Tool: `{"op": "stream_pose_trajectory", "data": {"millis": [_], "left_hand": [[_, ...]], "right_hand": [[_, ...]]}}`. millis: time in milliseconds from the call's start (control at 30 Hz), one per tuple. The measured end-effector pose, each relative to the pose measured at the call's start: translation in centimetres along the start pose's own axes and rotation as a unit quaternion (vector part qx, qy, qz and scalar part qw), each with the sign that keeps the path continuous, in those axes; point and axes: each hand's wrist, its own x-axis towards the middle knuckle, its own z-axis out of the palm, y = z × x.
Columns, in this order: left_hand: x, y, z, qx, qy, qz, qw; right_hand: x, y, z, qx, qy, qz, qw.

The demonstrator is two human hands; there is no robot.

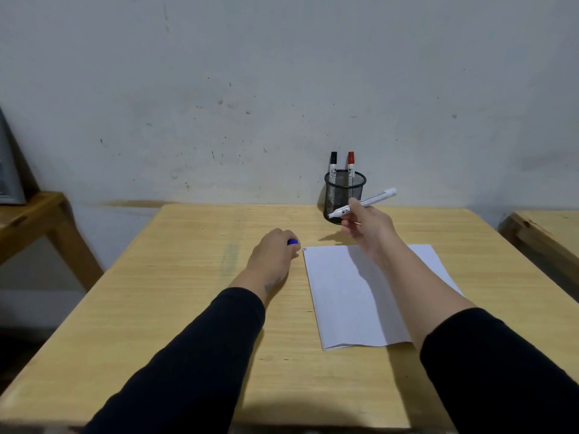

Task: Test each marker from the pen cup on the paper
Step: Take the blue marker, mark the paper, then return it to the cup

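Observation:
A black mesh pen cup (344, 195) stands at the table's far edge by the wall, with a black-capped marker (333, 163) and a red-capped marker (351, 162) upright in it. My right hand (367, 224) holds an uncapped white marker (365, 202) in the air in front of the cup, its tip pointing left. My left hand (273, 249) rests on the table just left of the paper, closed around a blue cap (293, 242). The white paper (351, 296) lies flat, with small marks at its top left corner.
The wooden table (175, 292) stands against a stained white wall. Another wooden table (31, 214) stands at the left with a grey object on it. A third wooden surface (545, 227) shows at the right edge.

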Motion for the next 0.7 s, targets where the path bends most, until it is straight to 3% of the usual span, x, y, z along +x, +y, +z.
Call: {"op": "stream_pose_trajectory", "data": {"millis": [133, 233, 400, 700], "left_hand": [[-0.2, -0.6, 1.7, 0.070, 0.034, 0.033, 0.996], [-0.6, -1.3, 2.0, 0.113, 0.023, 0.054, 0.992], [-0.3, -1.6, 2.5, 0.201, -0.002, 0.049, 0.978], [-0.1, -1.7, 2.6, 0.194, 0.012, 0.047, 0.980]], "right_hand": [[-0.8, 1.5, 1.5, -0.022, -0.022, -0.014, 0.999], [-1.1, 2.2, 2.1, -0.021, -0.020, -0.026, 0.999], [-0.9, 3.4, 2.7, -0.045, -0.082, -0.068, 0.993], [-0.6, 5.2, 2.0, -0.204, -0.014, -0.130, 0.970]]}}
